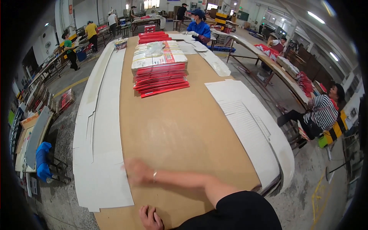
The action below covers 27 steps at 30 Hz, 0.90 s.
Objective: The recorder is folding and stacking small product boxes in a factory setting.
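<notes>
My right arm, in a short black sleeve, reaches leftward across a long table covered in brown board [172, 134]. My right hand [138, 171] is smeared by motion over the board, close to the edge of a white cardboard sheet [101, 176]. Whether its fingers hold anything cannot be made out. A thin band circles that wrist. At the near edge, my left hand [150, 219] rests on the brown board with fingers a little apart and nothing visible in them; its lower part is cut off by the picture's edge.
Red flat packages [161, 80] are stacked at the table's far half, beside a printed white stack with a clear plastic bag [154, 49] on top. White cardboard sheets [245, 126] line the right side. A co-worker in blue [198, 28] stands beyond; another in stripes [322, 113] sits right.
</notes>
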Each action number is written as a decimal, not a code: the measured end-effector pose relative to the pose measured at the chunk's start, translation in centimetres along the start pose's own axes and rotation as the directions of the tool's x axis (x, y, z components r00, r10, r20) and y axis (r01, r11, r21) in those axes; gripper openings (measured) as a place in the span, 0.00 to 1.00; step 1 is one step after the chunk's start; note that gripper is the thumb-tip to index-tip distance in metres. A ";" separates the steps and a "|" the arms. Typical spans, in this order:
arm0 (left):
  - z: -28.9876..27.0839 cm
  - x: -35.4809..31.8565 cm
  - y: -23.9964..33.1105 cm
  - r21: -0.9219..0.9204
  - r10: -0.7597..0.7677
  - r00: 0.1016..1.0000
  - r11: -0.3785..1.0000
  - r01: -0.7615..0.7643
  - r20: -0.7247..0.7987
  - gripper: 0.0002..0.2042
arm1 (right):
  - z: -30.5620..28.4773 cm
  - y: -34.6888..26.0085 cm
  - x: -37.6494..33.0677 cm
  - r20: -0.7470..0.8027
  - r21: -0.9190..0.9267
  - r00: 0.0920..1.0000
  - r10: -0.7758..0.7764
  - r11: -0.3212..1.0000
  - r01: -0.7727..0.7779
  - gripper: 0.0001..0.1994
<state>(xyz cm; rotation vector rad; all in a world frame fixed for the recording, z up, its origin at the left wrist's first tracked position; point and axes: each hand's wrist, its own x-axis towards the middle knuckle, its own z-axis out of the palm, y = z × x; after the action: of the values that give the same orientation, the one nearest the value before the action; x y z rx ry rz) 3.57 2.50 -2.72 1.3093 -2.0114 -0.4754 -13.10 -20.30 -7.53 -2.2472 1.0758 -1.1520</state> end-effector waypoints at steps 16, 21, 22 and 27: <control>0.4 -0.2 -0.6 -0.055 0.006 0.999 0.998 -0.009 -0.054 0.13 | 11.9 -14.3 4.0 0.592 -0.615 0.751 0.293 0.766 0.186 0.36; 0.5 0.0 -0.8 -0.118 -0.004 0.994 0.993 -0.009 -0.106 0.10 | 8.7 -13.2 2.6 0.320 -0.378 0.946 0.043 0.922 0.086 0.11; -0.6 -0.9 -1.9 -0.096 -0.030 0.992 0.995 0.018 -0.119 0.10 | 8.0 -14.7 2.1 0.289 -0.397 0.957 -0.011 0.909 0.130 0.11; -1.9 -3.5 -0.1 -0.091 0.131 0.986 0.986 -0.141 -0.104 0.10 | -3.4 -11.3 -7.5 -0.063 -0.411 0.929 -0.365 0.858 0.309 0.15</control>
<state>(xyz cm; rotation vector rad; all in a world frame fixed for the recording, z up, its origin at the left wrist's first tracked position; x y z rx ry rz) 5.88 5.74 -2.69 1.1067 -1.9558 -0.4322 -13.46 -7.41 -2.25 -2.7981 1.0708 -1.3437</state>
